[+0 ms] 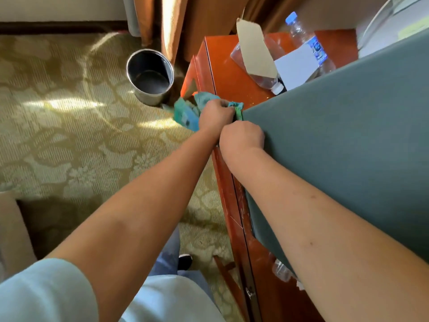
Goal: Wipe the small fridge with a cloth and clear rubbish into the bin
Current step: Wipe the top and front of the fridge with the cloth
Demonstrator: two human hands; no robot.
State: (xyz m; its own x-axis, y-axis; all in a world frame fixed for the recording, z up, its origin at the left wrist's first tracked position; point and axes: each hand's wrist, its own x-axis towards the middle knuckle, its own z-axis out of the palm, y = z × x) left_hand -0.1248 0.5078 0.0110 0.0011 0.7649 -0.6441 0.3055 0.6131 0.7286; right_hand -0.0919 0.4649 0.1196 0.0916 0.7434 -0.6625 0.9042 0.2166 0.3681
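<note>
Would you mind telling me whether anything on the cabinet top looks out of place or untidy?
Yes. Two plastic bottles lie toppled on the wooden cabinet with a cardboard scrap and white paper, while the metal bin on the carpet looks empty.

Crumpled teal cloth (189, 110) against the grey-green fridge's (336, 145) near corner; open steel bin (150, 76) upright on carpet nearby.

My left hand (216, 115) grips the cloth (185, 111) at the fridge's (348, 145) near corner, my right hand (241, 138) just beside it on the fridge's edge. The fridge sits on a cabinet (232, 73), with bottles (308, 45) and cardboard (255, 47) behind it. The bin (151, 76) stands on the carpet (58, 112), left of the cabinet.
</note>
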